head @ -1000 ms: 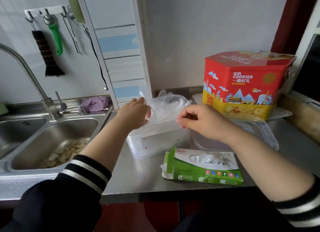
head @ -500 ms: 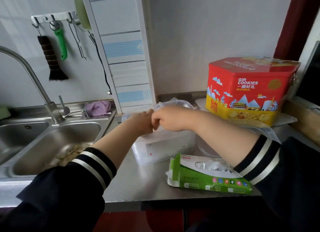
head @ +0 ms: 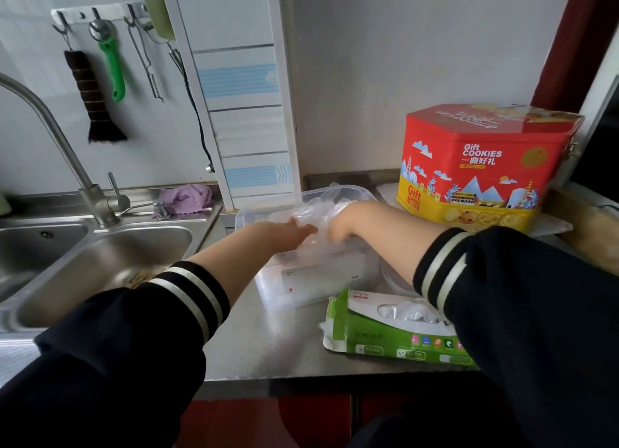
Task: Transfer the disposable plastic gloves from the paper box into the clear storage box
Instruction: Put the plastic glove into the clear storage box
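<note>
Moved: half a second back both hands met in a knot above the clear storage box; now they have dropped into it, and a second ago the glove bundle stood tall above the rim where it now lies pushed low.
Left hand [head: 284, 231]: reaches in from the sink side, forearm stretched out low over the table, palm down, fingers laid forward onto the plastic.
Left grip: looks flat and pressing rather than pinching, though the fingertips blur into the film, so I can't be sure.
Right hand [head: 345, 221]: comes across from the right, wrist bent down over the box's near rim, knuckles up.
Right grip: fingers curl down into the crumpled plastic; whether they pinch it I cannot tell.
Disposable plastic gloves [head: 316, 213]: a crumpled clear wad inside the storage box, under and between the two hands.
Clear storage box [head: 318, 280]: stands on the table just right of the sink, its labelled side facing us.
Paper box [head: 395, 330]: green and white, lying on the table just in front of the storage box, end flap open, some plastic showing in its top window; the right sleeve covers its far end.
Table [head: 268, 347]: steel.
Cookie tin [head: 482, 163]: red and yellow, behind the right arm by the wall.
Sink [head: 110, 263]: left, with a pink cloth [head: 186, 198] at its back edge.
</note>
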`<state>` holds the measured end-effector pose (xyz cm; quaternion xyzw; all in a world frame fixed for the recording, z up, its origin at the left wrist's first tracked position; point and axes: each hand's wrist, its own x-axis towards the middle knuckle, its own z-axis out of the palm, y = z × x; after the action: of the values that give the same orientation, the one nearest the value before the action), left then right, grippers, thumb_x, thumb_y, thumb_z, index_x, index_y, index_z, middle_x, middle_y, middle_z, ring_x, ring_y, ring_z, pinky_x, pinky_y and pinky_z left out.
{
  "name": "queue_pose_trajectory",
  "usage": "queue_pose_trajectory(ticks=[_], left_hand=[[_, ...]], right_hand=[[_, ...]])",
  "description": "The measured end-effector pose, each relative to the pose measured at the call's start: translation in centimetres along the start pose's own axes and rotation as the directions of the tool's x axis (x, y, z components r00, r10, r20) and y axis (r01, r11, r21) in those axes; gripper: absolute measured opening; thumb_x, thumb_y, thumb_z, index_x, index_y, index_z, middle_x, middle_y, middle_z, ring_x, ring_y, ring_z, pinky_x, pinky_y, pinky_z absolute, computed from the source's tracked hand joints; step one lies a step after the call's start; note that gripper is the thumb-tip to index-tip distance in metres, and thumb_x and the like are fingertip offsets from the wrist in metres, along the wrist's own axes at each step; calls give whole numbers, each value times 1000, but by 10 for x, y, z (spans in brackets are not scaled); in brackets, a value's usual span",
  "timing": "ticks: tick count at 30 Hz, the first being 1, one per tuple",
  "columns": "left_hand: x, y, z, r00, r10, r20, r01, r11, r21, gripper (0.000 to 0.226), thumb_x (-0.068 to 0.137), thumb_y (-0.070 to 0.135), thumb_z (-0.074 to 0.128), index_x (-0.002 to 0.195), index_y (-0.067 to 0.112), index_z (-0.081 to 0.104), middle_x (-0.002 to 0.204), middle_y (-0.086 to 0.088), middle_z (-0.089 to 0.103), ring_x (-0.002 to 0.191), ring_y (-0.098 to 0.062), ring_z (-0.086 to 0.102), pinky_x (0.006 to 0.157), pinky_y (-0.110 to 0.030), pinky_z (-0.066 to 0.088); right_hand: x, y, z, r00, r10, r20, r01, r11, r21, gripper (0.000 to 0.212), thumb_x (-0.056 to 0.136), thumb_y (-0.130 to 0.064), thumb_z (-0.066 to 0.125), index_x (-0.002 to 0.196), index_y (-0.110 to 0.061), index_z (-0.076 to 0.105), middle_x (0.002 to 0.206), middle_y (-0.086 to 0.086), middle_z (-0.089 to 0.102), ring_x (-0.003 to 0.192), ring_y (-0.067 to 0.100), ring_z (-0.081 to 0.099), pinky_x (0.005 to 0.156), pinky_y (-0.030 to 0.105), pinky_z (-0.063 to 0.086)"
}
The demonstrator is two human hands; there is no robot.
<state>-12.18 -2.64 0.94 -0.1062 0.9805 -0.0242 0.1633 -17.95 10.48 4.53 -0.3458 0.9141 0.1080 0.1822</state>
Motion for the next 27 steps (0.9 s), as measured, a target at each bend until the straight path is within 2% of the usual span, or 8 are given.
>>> queue_pose_trajectory(ticks=[4,7,11,17,19,21,24,27], left_hand=[[3,3,2,994,-44,96,66,969,-239,64,99,60,21,154,30,15,160,0,15,146,-29,16,119,-46,9],[-6,2,-2,984,-92,150,123,969,-216,46,106,37,11,152,39,15,162,-3,1,149,-29,6,120,-48,1],[-11,3,-2,994,-55,96,73,977,-201,45,107,28,21,151,36,20,157,-9,17,142,-30,24,118,-42,15],[-19,0,-11,996,-39,-79,29,992,-121,51,102,13,29,151,27,24,140,-13,43,125,-25,47,107,-31,33],[-22,3,-11,995,-18,-98,10,997,-76,49,102,17,31,150,29,28,142,-7,44,126,-23,47,104,-31,33],[-29,10,-14,993,4,-122,-9,999,-35,48,103,17,30,150,26,29,139,-9,48,123,-24,49,101,-31,35],[-35,19,-18,986,-39,-160,47,998,41,42,104,13,27,145,8,34,135,-14,53,122,-26,52,98,-30,36],[-33,20,-18,991,-71,-111,88,983,159,44,104,14,33,148,10,32,144,-10,45,130,-27,46,106,-35,35]], right_hand=[[0,7,8,996,80,31,-82,996,44,58,93,-37,59,144,-16,41,138,9,45,117,27,48,91,34,44],[2,7,9,996,81,24,-83,992,91,56,93,-35,60,142,-13,44,137,10,46,117,28,49,93,34,44],[5,3,12,1000,26,0,-26,992,122,50,90,-29,64,136,-16,51,133,9,50,110,29,51,90,37,47],[-17,14,-10,936,-36,-349,89,987,137,19,85,-28,68,78,-14,57,77,2,59,75,24,59,69,30,51],[-25,17,-15,832,7,-555,69,991,115,5,89,-19,61,93,-16,61,92,2,59,86,26,57,65,28,42],[-24,16,-15,763,-56,-644,217,961,174,34,92,-9,54,123,-21,56,123,2,56,107,26,56,73,28,40],[-16,3,-3,859,-310,-407,473,785,401,72,88,1,55,149,-28,30,149,-3,38,128,22,47,78,11,39],[1,-6,11,897,-349,-271,441,678,588,82,86,2,58,153,-23,19,153,-1,35,134,22,42,98,22,38]])
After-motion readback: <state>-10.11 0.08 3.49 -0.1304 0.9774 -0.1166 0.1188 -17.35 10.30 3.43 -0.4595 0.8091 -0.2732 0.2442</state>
